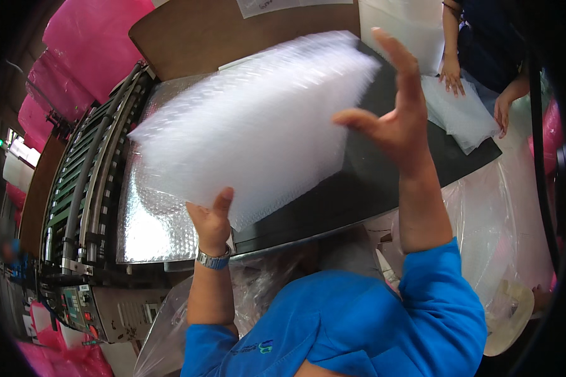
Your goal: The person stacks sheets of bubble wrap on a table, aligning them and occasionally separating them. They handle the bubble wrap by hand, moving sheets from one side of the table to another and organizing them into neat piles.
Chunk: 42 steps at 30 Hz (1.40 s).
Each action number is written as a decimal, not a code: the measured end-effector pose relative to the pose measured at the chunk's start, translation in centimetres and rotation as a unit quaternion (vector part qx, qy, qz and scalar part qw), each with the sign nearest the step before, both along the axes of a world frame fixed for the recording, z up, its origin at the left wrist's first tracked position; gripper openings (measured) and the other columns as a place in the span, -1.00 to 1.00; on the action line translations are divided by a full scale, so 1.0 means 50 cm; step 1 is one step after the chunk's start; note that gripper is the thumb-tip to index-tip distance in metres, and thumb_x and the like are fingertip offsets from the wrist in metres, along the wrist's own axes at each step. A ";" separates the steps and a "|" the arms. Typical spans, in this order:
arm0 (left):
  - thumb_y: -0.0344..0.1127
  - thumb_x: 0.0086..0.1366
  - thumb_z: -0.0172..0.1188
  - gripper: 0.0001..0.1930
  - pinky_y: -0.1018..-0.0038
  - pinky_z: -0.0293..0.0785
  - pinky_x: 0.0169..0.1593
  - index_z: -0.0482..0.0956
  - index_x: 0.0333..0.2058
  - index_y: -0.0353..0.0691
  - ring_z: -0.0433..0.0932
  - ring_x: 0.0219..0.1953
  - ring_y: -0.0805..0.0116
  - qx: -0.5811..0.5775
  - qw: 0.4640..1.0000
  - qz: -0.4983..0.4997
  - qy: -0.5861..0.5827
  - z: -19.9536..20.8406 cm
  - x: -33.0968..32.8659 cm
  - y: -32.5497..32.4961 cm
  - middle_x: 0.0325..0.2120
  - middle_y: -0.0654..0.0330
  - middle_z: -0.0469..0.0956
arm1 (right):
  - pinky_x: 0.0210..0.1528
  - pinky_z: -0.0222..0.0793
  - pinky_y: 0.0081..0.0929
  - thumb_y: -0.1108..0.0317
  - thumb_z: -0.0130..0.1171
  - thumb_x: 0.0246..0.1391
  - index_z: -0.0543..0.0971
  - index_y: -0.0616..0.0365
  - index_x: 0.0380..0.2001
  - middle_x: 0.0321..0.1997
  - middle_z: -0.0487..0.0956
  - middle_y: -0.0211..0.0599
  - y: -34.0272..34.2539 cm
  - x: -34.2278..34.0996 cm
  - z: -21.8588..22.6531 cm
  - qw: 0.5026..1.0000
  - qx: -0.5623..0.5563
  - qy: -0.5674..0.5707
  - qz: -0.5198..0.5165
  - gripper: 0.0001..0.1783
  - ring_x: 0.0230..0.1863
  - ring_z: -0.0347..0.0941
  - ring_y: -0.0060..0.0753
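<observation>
A stack of white bubble wrap sheets (251, 125), blurred by motion, is tilted above the dark tabletop. My left hand (212, 220), with a metal watch on the wrist, grips its near edge; the thumb shows and the other fingers are partly hidden by the sheets. To the right of the stack, my right hand (399, 119) is raised with thumb and forefinger spread wide, holding nothing. Under the stack's left side lies a shiny clear bubble wrap sheet (151, 232), reaching from the roller machine onto the table.
A roller conveyor machine (88, 169) stands on the left, above a control box (113, 312). The dark table (383, 169) has a brown board (188, 38) behind it. At the right, another person's hands (451, 74) rest on folded bubble wrap (462, 119). Pink plastic bundles (97, 41) stand far left.
</observation>
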<state>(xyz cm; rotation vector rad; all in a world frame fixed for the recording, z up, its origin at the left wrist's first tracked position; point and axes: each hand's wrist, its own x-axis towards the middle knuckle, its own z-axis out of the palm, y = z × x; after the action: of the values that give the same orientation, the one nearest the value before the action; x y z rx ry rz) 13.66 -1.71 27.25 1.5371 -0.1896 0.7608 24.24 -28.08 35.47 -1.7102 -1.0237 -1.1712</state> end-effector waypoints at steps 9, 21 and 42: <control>-0.23 -0.01 0.30 -0.49 0.42 0.30 -0.09 0.34 -0.14 -0.38 0.39 -0.20 0.34 0.117 0.976 0.049 0.176 -0.148 -0.003 0.025 -0.24 0.09 0.43 | 0.22 -0.11 -0.36 0.00 0.30 -0.26 0.09 0.22 0.14 0.14 0.20 -0.13 0.081 0.100 -0.324 0.797 0.068 0.519 0.301 -0.04 0.20 0.05 -0.23; -0.20 0.22 -0.02 -0.51 0.22 0.25 0.07 0.16 0.04 -0.36 0.31 -0.01 0.14 -0.392 0.912 -0.027 0.115 -0.106 0.042 0.062 -0.05 0.01 0.32 | -0.01 0.21 -0.48 0.22 0.18 -0.07 0.30 0.12 0.00 -0.11 0.37 -0.21 0.086 0.121 -0.395 0.791 0.068 0.582 0.175 -0.46 -0.05 0.28 -0.40; -0.24 0.08 0.22 -0.37 0.34 0.29 -0.05 0.08 -0.02 -0.46 0.33 -0.10 0.15 0.125 0.921 0.368 -0.017 -0.080 0.028 0.101 -0.14 -0.10 0.31 | -0.11 0.25 -0.53 0.29 0.17 -0.09 0.41 0.12 -0.13 -0.25 0.43 -0.31 0.095 0.099 -0.375 0.823 -0.026 0.548 0.144 -0.60 -0.19 0.34 -0.48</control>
<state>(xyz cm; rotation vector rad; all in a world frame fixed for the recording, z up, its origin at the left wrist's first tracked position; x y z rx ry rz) 15.08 3.34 23.26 1.8541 0.3016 1.3955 29.20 -23.33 16.70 -1.7685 -0.5151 0.1348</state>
